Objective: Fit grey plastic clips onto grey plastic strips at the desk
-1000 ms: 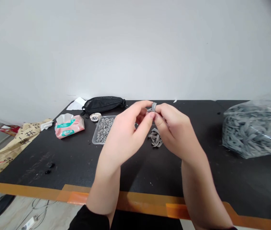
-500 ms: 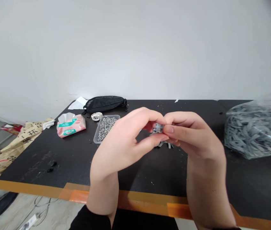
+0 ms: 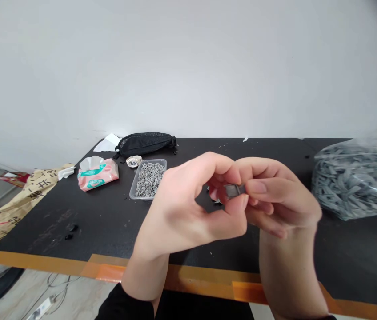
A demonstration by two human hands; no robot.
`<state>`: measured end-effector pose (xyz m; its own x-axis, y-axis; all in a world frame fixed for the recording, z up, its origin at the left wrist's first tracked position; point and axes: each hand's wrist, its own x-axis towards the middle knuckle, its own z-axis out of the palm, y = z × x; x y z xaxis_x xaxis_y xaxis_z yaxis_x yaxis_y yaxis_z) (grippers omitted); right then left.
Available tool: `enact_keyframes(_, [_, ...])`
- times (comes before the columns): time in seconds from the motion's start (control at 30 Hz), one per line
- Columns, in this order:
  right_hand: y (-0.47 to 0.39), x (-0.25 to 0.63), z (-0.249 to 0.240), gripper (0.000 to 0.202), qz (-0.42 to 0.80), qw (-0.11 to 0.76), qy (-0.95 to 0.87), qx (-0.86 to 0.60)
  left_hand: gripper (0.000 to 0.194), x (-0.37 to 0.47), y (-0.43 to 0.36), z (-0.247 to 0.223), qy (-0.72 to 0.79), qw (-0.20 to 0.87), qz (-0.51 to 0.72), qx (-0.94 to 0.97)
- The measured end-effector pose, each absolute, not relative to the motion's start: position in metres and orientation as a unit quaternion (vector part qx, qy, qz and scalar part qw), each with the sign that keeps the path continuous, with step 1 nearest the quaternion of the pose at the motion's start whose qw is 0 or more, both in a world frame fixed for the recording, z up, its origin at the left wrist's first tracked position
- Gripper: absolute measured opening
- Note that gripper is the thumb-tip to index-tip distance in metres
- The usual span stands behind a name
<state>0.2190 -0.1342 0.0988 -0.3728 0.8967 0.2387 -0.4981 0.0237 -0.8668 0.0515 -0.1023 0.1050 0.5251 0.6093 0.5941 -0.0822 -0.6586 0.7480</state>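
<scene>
Above the middle of the black table, my left hand (image 3: 191, 209) and my right hand (image 3: 275, 191) meet fingertip to fingertip. Between them is a small dark grey strap piece (image 3: 232, 191), with a narrow raised band across it. The thumb and fingers of my left hand close around its left part. Its right end is pinched by my right thumb and forefinger, and the other right fingers curl below. Fingers cover part of the piece. Behind my hands, bits of grey strip (image 3: 217, 202) lie on the table, mostly hidden.
A clear tub (image 3: 134, 189) holds many small grey parts. Around it are a tissue pack (image 3: 106, 172), a tape roll (image 3: 133, 161) and a black mesh pouch (image 3: 146, 143). A clear bag of grey strips (image 3: 358, 182) stands right. Orange tape (image 3: 205, 278) lines the table's front edge.
Both hands have turned and shifted slightly right and down. The grey piece now shows a flatter, longer face between the fingertips. My right fingers have spread lower.
</scene>
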Motion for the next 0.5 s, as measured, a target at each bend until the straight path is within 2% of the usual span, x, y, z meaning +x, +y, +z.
enact_keyframes(0.23, [-0.128,0.219,0.094,0.035,0.704,0.501,-0.482,-0.147,0.027,0.054,-0.104,0.105,0.171,0.345,0.484,0.786])
enact_keyframes(0.5, [-0.124,0.218,0.088,0.031,0.746,0.489,-0.447,-0.068,0.027,0.057,-0.099,0.103,0.113,0.357,0.519,0.768])
